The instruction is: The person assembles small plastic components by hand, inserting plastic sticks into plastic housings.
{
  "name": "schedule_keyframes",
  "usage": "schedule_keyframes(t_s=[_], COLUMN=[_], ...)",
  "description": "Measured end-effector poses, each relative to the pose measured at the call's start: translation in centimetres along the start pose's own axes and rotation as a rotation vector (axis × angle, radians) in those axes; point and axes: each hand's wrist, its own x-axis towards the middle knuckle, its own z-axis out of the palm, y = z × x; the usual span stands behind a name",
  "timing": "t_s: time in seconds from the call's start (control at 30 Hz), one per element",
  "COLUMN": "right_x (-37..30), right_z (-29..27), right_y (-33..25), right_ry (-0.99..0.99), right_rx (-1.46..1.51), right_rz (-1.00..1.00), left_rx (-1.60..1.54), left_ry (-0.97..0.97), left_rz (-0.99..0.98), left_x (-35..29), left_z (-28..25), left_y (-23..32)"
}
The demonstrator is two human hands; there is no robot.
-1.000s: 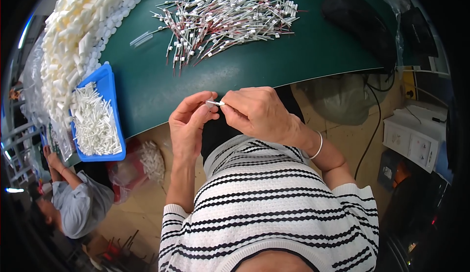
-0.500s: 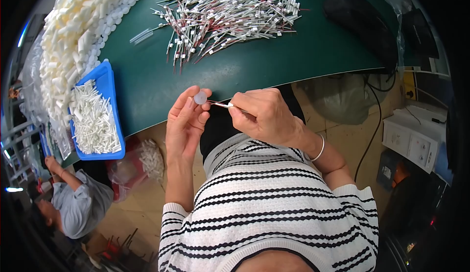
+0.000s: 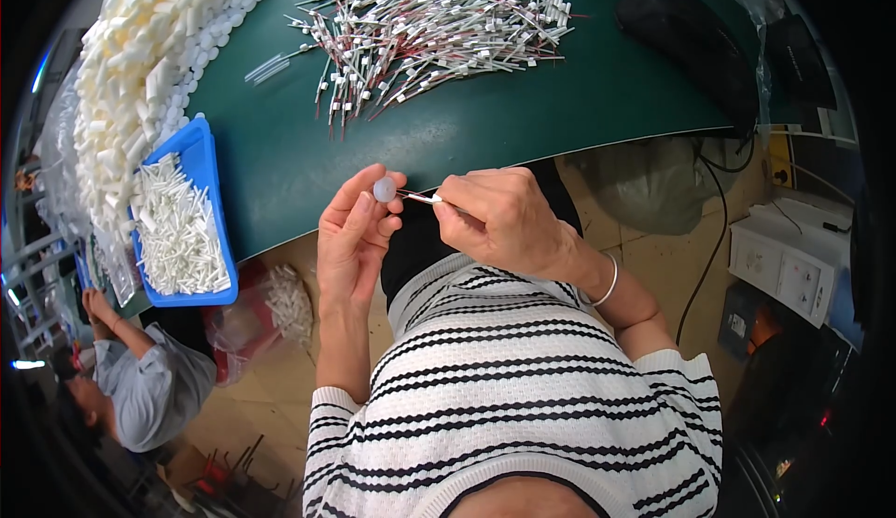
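Between the fingers of my left hand [image 3: 353, 229] is a small round translucent white cap [image 3: 385, 189], its flat face turned up. My right hand [image 3: 504, 219] pinches a thin wired piece with a white connector [image 3: 436, 199]; its fine red and white wires [image 3: 413, 196] reach across to the cap, and whether they go into it I cannot tell. Both hands are held just off the table's near edge, above my lap. Beyond them on the table lies a heap of similar wired pieces [image 3: 429, 47] with white connectors and thin tubes.
A blue tray [image 3: 222, 229] of short white tubes stands at the left edge of the green table [image 3: 280, 182]. Behind it are piled cream-white cylinders [image 3: 121, 98] and round caps [image 3: 201, 65]. A black object [image 3: 686, 37] lies at right. Another person [image 3: 154, 378] sits at lower left.
My left hand has shifted very slightly, and the cap with it, its face tilting a little. My right hand stays nearly still. The other person's hands have moved slightly.
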Motion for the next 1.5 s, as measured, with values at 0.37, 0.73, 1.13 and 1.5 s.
schedule_keyframes(t_s=[0.37,0.73,1.13,1.5], right_x=[0.2,-0.3,-0.3,5.8], right_z=[-0.3,1.9,5.1,3.4], right_y=[0.0,1.0,-0.1,-0.3], right_ry=[-0.059,-0.031,0.061,-0.475], right_rx=[-0.058,0.026,0.356,0.596], right_rz=[-0.020,-0.092,-0.029,0.094], left_rx=[0.178,0.123,0.242,1.055], left_ry=[-0.039,-0.031,-0.163,-0.120], left_rz=[0.050,0.176,0.323,0.578], left_x=[0.1,-0.2,-0.9,-1.4], left_z=[0.3,0.7,-0.1,-1.0], left_y=[-0.1,-3.0,-1.8,4.6])
